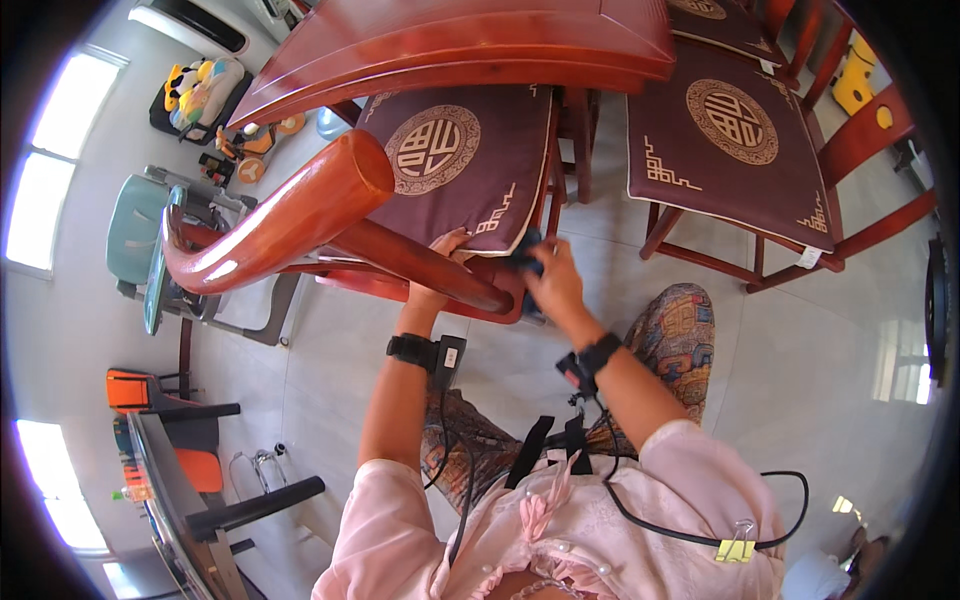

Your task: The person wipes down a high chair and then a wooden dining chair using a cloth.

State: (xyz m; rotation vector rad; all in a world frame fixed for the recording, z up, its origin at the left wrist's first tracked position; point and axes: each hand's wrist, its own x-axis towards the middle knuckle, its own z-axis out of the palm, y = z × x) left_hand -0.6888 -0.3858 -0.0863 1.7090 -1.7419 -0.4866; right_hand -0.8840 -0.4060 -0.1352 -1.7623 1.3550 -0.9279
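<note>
A red-brown wooden armchair (pixel 277 217) with a curved armrest stands before me, a dark purple patterned seat cushion (pixel 465 161) on its seat. My left hand (pixel 444 255) rests at the cushion's front edge, behind the slanting arm support, its fingers on the edge and partly hidden. At the seat's corner, my right hand (pixel 553 277) grips a dark blue cloth (pixel 529 255) against the chair's side; the hand and cloth are somewhat blurred.
A red wooden table (pixel 465 45) overhangs the cushion's far side. Another cushioned chair (pixel 735 142) stands at the right. At the left are a teal child's high chair (pixel 139 232), a ride-on toy (pixel 251 150) and a dark-legged table (pixel 169 495).
</note>
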